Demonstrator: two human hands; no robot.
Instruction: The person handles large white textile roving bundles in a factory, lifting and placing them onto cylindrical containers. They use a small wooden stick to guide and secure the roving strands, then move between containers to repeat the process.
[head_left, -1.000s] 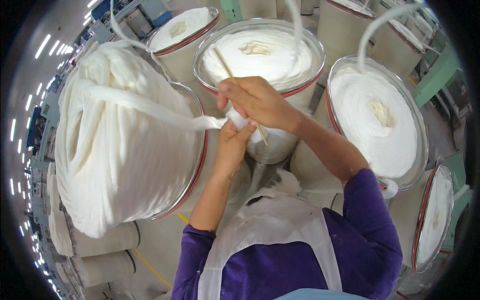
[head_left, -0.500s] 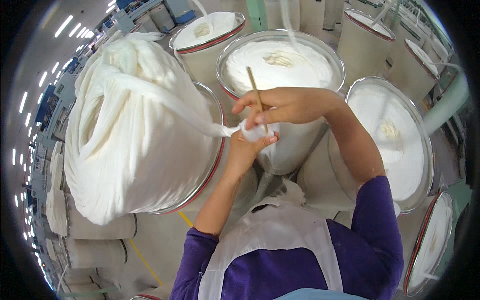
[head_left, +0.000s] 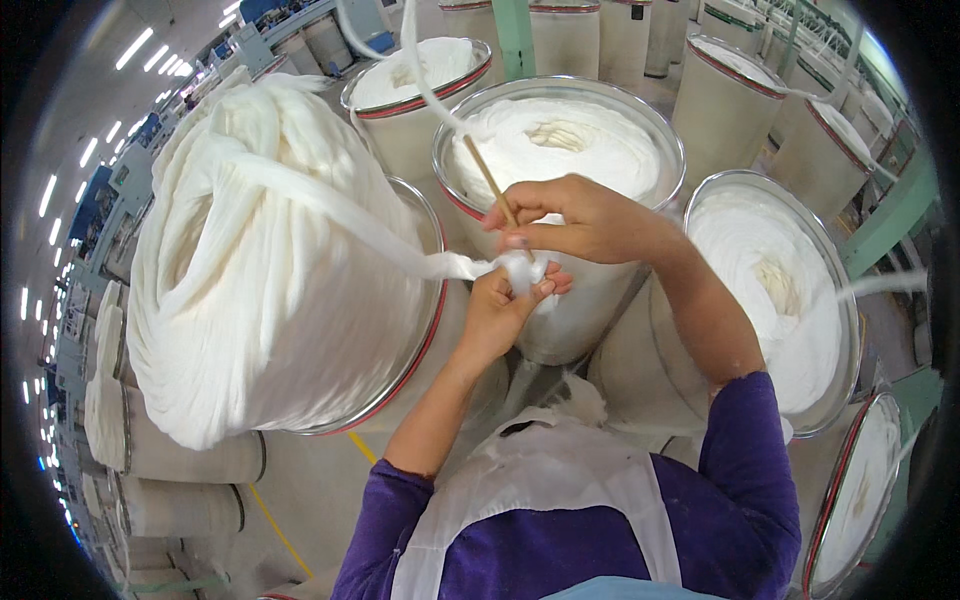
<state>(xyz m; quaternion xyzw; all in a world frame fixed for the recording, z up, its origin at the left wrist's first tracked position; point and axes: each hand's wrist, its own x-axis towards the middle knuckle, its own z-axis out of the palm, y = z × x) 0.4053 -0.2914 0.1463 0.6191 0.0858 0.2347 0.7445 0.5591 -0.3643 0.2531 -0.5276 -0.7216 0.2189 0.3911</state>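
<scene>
Sliver point(head_left: 400, 235), a soft, flattened rope of white fibre, runs from the heaped can on the person's left to the two hands, where it bunches into a fluffy tuft point(head_left: 522, 270) in front of the middle can. The left hand point(head_left: 505, 310) sits just below that tuft, palm up, its fingers curled around the fibre end and gripping it. The right hand point(head_left: 575, 218) lies just above, closed, its fingertips pinching a thin, straight, tan wooden stick point(head_left: 488, 180) that slants up and away over the middle can, its lower end at the tuft. Nearest the camera are a white apron point(head_left: 540, 500) with wide straps and purple sleeves point(head_left: 745, 470).

Left of the middle can, the heaped can point(head_left: 280, 270) carries a tall, rounded mound of coiled fibre, smooth and faintly ribbed, bulging well over its metal rim with a red band. The middle can point(head_left: 560, 140) is a round drum with a shiny metal rim, filled with flat spiral coils around a small central hollow. Right of it stands a like can point(head_left: 775, 290), also coiled full. Beyond the middle can more pale cylindrical cans point(head_left: 420, 75) stand in rows, and another strand point(head_left: 425, 80) rises from there.
</scene>
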